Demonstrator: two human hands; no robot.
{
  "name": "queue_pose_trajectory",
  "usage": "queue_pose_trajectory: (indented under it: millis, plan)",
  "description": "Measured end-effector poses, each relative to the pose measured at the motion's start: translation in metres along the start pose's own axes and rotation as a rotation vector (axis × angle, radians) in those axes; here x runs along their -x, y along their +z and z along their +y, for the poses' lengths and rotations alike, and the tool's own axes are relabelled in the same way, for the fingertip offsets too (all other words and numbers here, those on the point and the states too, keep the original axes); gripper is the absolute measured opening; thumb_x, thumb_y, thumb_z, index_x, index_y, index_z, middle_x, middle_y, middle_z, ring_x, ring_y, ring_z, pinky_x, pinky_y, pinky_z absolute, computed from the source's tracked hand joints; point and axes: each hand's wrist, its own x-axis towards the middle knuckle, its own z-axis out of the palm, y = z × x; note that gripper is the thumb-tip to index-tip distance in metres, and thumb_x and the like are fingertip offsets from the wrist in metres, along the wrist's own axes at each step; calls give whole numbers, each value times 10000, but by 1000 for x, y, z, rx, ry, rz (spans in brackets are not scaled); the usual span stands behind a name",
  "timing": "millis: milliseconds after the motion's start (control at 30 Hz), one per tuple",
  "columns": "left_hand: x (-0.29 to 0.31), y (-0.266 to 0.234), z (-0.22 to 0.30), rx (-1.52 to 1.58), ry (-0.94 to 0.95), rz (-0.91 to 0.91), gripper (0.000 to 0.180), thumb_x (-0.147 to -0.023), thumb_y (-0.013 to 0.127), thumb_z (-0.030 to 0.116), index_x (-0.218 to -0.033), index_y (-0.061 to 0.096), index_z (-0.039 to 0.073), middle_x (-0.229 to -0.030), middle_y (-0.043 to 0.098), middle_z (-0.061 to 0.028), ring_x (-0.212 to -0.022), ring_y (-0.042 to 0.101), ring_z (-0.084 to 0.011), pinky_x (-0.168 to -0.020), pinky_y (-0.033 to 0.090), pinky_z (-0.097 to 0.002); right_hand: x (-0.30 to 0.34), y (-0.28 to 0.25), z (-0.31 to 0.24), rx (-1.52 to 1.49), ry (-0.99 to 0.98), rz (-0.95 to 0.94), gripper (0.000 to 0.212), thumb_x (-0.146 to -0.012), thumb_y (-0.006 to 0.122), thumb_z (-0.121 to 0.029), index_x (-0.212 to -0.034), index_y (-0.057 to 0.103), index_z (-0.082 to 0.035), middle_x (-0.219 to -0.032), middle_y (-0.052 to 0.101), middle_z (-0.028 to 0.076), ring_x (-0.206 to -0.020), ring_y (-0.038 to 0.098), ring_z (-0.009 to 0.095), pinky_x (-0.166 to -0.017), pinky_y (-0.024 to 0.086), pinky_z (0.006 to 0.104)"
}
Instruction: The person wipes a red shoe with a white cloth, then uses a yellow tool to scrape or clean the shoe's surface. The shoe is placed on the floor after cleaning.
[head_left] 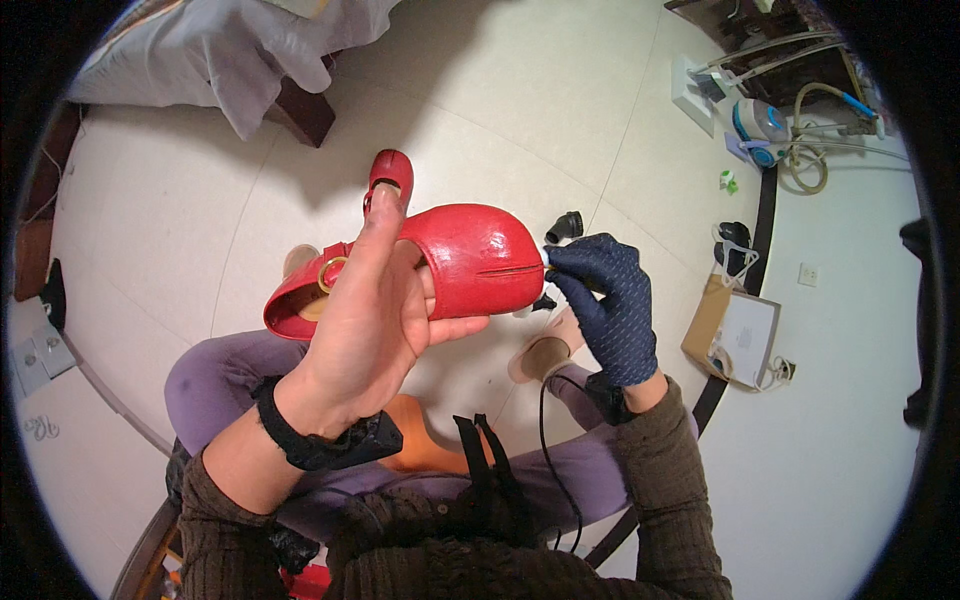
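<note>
The cream tiled floor (pixel 510 110) bears a red shoe (pixel 392 167), a small black object (pixel 566 227), a green-and-white scrap (pixel 729 182) and a cardboard box (pixel 708 318).

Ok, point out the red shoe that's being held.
The near red shoe, in the bare left hand; the other red shoe is on the floor.

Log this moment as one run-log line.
left hand: holds red shoe | right hand: pinches white item | second red shoe: on floor
</note>
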Motion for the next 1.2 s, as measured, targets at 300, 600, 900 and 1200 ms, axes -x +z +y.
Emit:
queue_pose_trajectory:
  millis: [300, 600, 900, 1200]
  plan:
    - [-1, -9, 10, 18, 119, 89, 821, -1017, 334, 725, -1419, 465, 21, -1372, 607, -150, -1239, 637, -248, -977, 556, -376, 1, -6, 12, -788, 556, -67, 144, -954, 658, -56, -1085, 698, -12, -942, 696, 63, -864, 695, 155, -677, 605, 304]
    - [-6, -4, -1, -10, 97, 103, 877, -1008, 336, 733, -1463, 437, -9, -1404, 592, -170, -1270, 621, -264, -1012, 560, -394, -2, -7, -3, -876, 607, -87, 233, -1008, 600, -99, -1207, 642, 16, -961, 691, 101, -842, 682, 154, -733, 577, 288]
    - [-2, 1, -5, -77, 56, 71, 877, -998, 333, 754, -1465, 436, 18, -1388, 590, -150, -1252, 622, -232, -962, 576, -341, -6, -10, -9, -597, 411, -232, 241, -984, 642, -77, -1213, 675, -11, -1035, 688, 87, -913, 688, 173, -772, 598, 308]
    - [0, 4, -6, -163, 25, 95, 845, -992, 340, 764, -1466, 445, 72, -1378, 590, -126, -1246, 614, -205, -961, 557, -327, -3, -4, -20, -379, 257, -68, 442, -917, 696, 14, -1348, 616, -45, -1130, 682, 116, -971, 672, 203, -805, 588, 333]
